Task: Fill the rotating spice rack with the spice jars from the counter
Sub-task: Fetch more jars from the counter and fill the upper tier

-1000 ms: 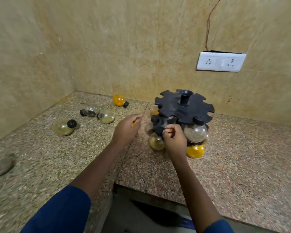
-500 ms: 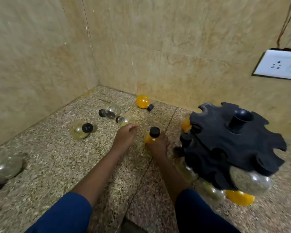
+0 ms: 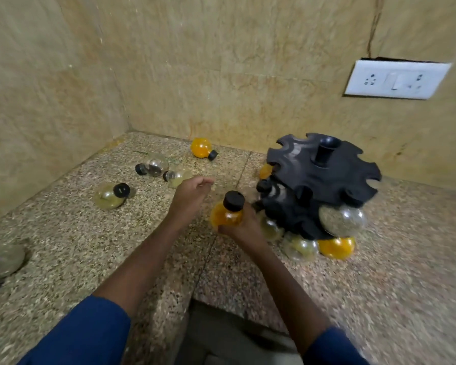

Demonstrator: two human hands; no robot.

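Since half a second ago my view shows the right hand (image 3: 244, 227) has brought the orange jar (image 3: 227, 217) closer to the spice rack (image 3: 324, 175), so the jar is now just left of the rack's lower tier. From the head camera, that hand grips the jar from below around its round body. The jar is upright with its black cap on top, and I cannot tell whether it touches the rack. The left hand (image 3: 190, 196) hovers further left of the rack over the counter (image 3: 379, 285), fingers loosely curled and holding nothing. The rack already carries a grey-green jar (image 3: 340, 219) on its near right side, with a low orange jar (image 3: 336, 247) beneath it and a pale yellow jar (image 3: 299, 248) beside that one. Well to the left of the rack, loose jars lie on their sides: a second orange jar (image 3: 202, 148) by the back wall, a clear jar (image 3: 154, 165), a pale jar (image 3: 177, 176) partly behind the left hand, a yellowish jar (image 3: 109, 196), and a grey jar (image 3: 0, 262) farthest from the rack at the frame's edge. A white wall socket (image 3: 395, 79) sits above and right of the rack.
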